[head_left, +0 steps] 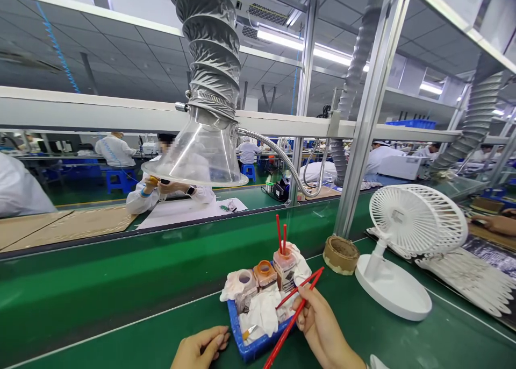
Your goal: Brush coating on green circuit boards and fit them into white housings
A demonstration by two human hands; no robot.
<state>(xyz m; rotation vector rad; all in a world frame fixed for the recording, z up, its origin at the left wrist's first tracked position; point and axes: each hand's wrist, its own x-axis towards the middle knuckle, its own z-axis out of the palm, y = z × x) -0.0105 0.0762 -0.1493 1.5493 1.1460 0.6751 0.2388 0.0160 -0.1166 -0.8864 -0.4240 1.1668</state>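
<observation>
My right hand (316,320) pinches a long red stick (286,334) that slants down toward the lower edge; its tip end is cut off from view. A second thin red stick (296,291) crosses just behind my fingers and points into a blue tray (258,349). Loosely curled, my left hand (203,347) rests on the green bench at the tray's left, and nothing shows in its fingers. White crumpled wipes (262,310), an open orange-rimmed bottle (265,272), a clear open bottle (245,283) and a labelled bottle (285,269) with two red sticks upright stand in the tray.
A tape roll (341,255) and a white fan (397,261) stand right of the tray. Overhead hangs a clear extraction hood (197,154) on a grey duct. Across the green divider, a person in white (177,183) works; another person's hand (494,228) is at far right.
</observation>
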